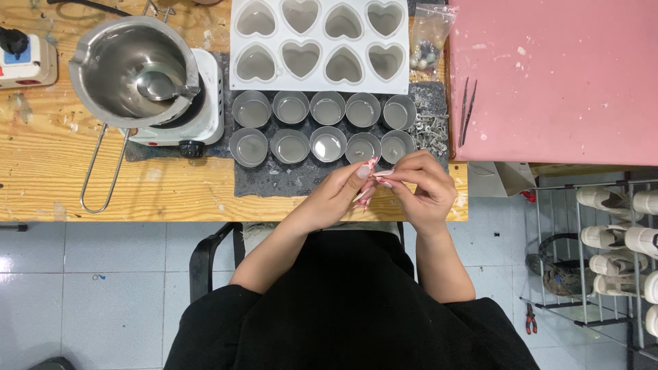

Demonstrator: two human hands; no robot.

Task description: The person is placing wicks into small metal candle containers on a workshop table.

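My left hand (340,194) and my right hand (421,186) meet over the front edge of the wooden table (48,171). Together they pinch a small thin white piece, perhaps a candle wick (381,174); it is too small to name for sure. Just beyond my fingers stand two rows of small round metal tins (327,145) filled with pale wax, on a grey mat (274,179). Behind them lies a white heart-shaped silicone mould (319,42).
A steel melting pot (133,68) sits on a small white hot plate (205,109) at the left. A pile of wick tabs (432,130) lies right of the tins. Tweezers (467,109) rest on a pink board (562,82). A shoe rack (617,240) stands at the right.
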